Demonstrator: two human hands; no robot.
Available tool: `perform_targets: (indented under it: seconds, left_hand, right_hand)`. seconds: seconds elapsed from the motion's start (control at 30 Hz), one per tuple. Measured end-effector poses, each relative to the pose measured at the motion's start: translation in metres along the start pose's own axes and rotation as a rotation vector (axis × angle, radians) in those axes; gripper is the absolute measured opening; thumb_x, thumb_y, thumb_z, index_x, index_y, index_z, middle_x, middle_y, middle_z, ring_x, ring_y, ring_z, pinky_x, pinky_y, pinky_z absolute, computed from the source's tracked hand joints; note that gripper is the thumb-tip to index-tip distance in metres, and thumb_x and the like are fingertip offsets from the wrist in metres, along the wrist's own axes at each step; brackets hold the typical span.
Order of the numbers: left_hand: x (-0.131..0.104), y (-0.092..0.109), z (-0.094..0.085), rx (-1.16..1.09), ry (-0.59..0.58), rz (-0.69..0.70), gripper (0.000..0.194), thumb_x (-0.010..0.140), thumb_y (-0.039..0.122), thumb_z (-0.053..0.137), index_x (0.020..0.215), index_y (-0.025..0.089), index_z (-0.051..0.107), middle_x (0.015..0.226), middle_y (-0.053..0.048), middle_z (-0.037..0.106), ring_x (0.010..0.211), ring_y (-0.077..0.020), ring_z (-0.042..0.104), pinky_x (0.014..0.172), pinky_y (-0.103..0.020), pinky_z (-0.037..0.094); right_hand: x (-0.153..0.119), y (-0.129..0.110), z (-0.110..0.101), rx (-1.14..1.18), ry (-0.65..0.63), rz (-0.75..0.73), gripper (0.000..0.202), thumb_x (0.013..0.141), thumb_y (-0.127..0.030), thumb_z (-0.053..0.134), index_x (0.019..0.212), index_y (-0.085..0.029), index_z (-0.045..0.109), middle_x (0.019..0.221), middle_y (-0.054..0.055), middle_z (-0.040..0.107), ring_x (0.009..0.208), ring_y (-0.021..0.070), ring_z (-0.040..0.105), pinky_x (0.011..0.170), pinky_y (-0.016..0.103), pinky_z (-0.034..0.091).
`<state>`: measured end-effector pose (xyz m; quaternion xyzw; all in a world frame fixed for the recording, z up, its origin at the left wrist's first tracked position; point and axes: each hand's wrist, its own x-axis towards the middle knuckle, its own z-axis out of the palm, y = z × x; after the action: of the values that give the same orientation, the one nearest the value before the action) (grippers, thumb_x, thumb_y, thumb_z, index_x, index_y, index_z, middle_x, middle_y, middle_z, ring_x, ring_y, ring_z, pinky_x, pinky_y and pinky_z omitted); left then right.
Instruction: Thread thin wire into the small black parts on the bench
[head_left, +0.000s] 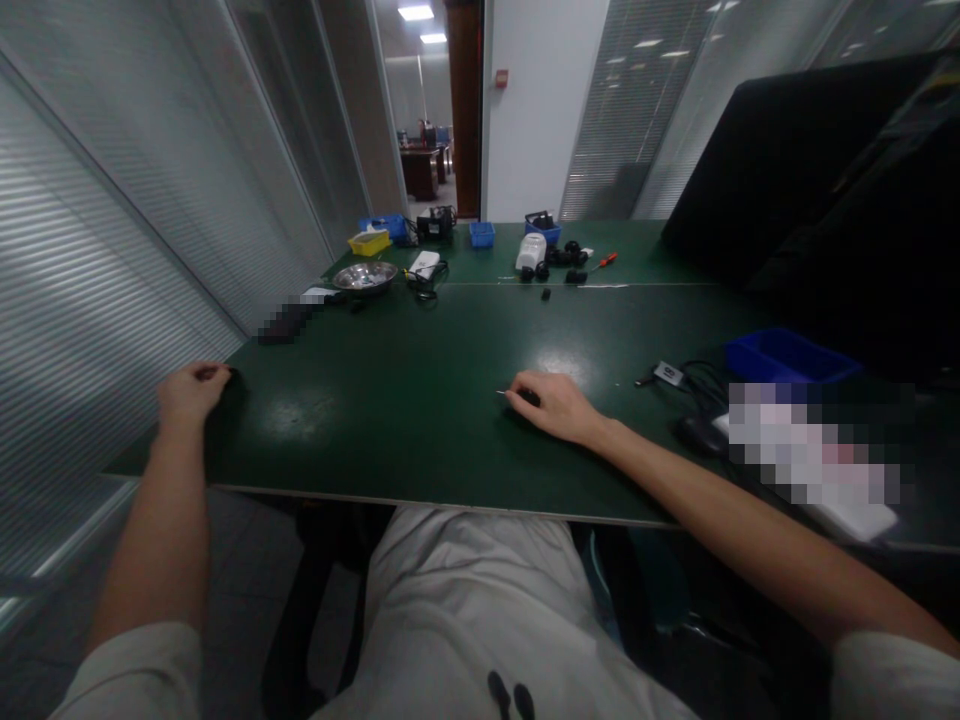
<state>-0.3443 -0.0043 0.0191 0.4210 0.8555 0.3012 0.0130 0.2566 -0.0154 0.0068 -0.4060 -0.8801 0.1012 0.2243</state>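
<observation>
- Your pale shirt [480, 610] is nearest, with two dark oval tips [510, 694] hanging in front of it, below the near edge of the green worktop [390, 420].
- Your right hand [551, 405] is over the worktop, inward from the middle of the near edge. Its thumb and fingers are pinched together on a slim object [502, 393], whose thin pale tip points toward the left edge; the rest is hidden in your grip.
- Your left hand [193, 390] is at the left edge, fingers curled inward. Something small and dark shows by the fingertips, but you cannot tell whether they hold it.
- Right of your right hand, along the near edge, are a black mouse [701, 435] and a blurred-out white item [855, 510]. Farther in lie a tagged cable [669, 374] and a blue tray [787, 350], near a large dark screen [787, 160].
- Toward the far-left corner you have a metal bowl [365, 280], a yellow tray [369, 243] and a white box [424, 264] with dark cords.
- Nearer the far edge's middle stand a small blue bin [482, 236] and a white device [531, 252]; an orange-handled screwdriver [607, 260] lies to their right.
</observation>
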Motion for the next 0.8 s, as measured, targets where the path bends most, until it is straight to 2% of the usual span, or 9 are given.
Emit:
perform_targets:
  seconds: [0.3, 0.4, 0.47, 0.53, 0.6, 0.7, 0.8]
  left_hand:
    - [0.006, -0.003, 0.003, -0.051, -0.039, -0.021, 0.025, 0.084, 0.028, 0.074, 0.100, 0.010, 0.072, 0.061, 0.005, 0.055, 0.067, -0.0128, 0.047, 0.066, -0.020, 0.031]
    - [0.005, 0.003, 0.009, -0.188, -0.141, -0.024, 0.036, 0.083, 0.026, 0.074, 0.115, 0.011, 0.070, 0.068, 0.004, 0.061, 0.068, -0.0127, 0.050, 0.066, -0.021, 0.035]
    - [-0.002, 0.016, 0.017, -0.300, -0.264, 0.046, 0.046, 0.080, 0.028, 0.076, 0.122, 0.010, 0.068, 0.076, 0.002, 0.066, 0.072, -0.0133, 0.054, 0.068, -0.022, 0.039]
    - [-0.015, 0.037, 0.029, -0.393, -0.426, 0.177, 0.053, 0.075, 0.034, 0.081, 0.121, 0.011, 0.068, 0.085, -0.002, 0.070, 0.080, -0.0159, 0.059, 0.074, -0.025, 0.044]
    - [-0.036, 0.068, 0.043, -0.442, -0.605, 0.323, 0.057, 0.070, 0.044, 0.085, 0.116, 0.013, 0.071, 0.093, -0.005, 0.072, 0.088, -0.0202, 0.063, 0.080, -0.029, 0.048]
    - [-0.083, 0.125, 0.068, -0.456, -0.869, 0.499, 0.055, 0.072, 0.053, 0.082, 0.113, 0.017, 0.074, 0.096, -0.010, 0.072, 0.093, -0.0255, 0.067, 0.084, -0.036, 0.052]
    - [-0.136, 0.182, 0.096, -0.516, -1.095, 0.692, 0.045, 0.079, 0.050, 0.079, 0.111, 0.018, 0.076, 0.094, -0.011, 0.073, 0.087, -0.0235, 0.068, 0.076, -0.035, 0.052]
  right_hand:
    - [0.000, 0.000, 0.000, -0.008, -0.006, -0.008, 0.024, 0.103, -0.039, 0.052, 0.097, -0.020, 0.067, 0.092, 0.004, 0.071, 0.075, 0.0156, 0.060, 0.067, 0.028, 0.036]
    - [0.001, -0.001, 0.001, -0.011, -0.011, -0.006, 0.025, 0.102, -0.040, 0.052, 0.097, -0.021, 0.067, 0.092, 0.004, 0.071, 0.074, 0.0158, 0.061, 0.066, 0.028, 0.036]
    - [0.001, -0.001, 0.002, -0.021, -0.010, -0.003, 0.024, 0.102, -0.040, 0.052, 0.097, -0.021, 0.067, 0.092, 0.003, 0.071, 0.075, 0.0162, 0.061, 0.065, 0.028, 0.036]
    - [0.001, -0.001, 0.003, -0.031, -0.008, -0.002, 0.024, 0.102, -0.040, 0.052, 0.096, -0.022, 0.067, 0.091, 0.003, 0.071, 0.076, 0.0167, 0.062, 0.066, 0.029, 0.036]
    - [0.001, -0.001, 0.003, -0.030, -0.014, -0.005, 0.023, 0.102, -0.040, 0.052, 0.096, -0.022, 0.067, 0.092, 0.004, 0.071, 0.076, 0.0170, 0.062, 0.066, 0.029, 0.036]
    - [0.000, -0.002, 0.003, -0.031, -0.025, -0.006, 0.024, 0.102, -0.040, 0.052, 0.097, -0.022, 0.067, 0.093, 0.004, 0.071, 0.075, 0.0166, 0.061, 0.066, 0.029, 0.036]
    - [-0.001, -0.002, 0.003, -0.040, -0.028, -0.016, 0.024, 0.102, -0.040, 0.051, 0.097, -0.022, 0.066, 0.092, 0.003, 0.071, 0.075, 0.0162, 0.061, 0.066, 0.028, 0.035]
